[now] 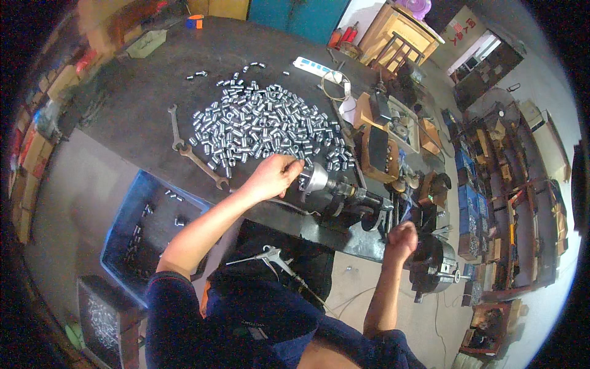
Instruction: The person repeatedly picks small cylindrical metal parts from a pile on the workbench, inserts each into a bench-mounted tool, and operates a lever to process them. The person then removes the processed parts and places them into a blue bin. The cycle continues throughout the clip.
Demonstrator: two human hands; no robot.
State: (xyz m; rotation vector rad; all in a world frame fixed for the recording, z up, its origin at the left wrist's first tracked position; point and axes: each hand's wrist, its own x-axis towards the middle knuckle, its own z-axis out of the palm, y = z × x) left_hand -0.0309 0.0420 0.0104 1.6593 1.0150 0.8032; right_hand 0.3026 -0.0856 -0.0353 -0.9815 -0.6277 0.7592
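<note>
My left hand [273, 176] is closed in a pinch at the open end of a round silver chuck [316, 177] on a bench fixture; whatever its fingertips hold is hidden. Farther right, my right hand [402, 240] forms a fist beside the fixture's lever end [384, 216]. It is slightly blurred, and I cannot make out what is inside it. Just beyond my left hand spreads a large pile of short shiny metal sleeves [261, 123]. An air blow gun [270, 258] lies across my lap on dark cloth.
Two open-end wrenches [176, 128] lie left of the pile. A blue bin [123, 215] with some sleeves stands at lower left. A white power strip [316, 69] and wooden boxes [376, 150] sit on the bench. A dark round machine [433, 264] stands right of my right hand.
</note>
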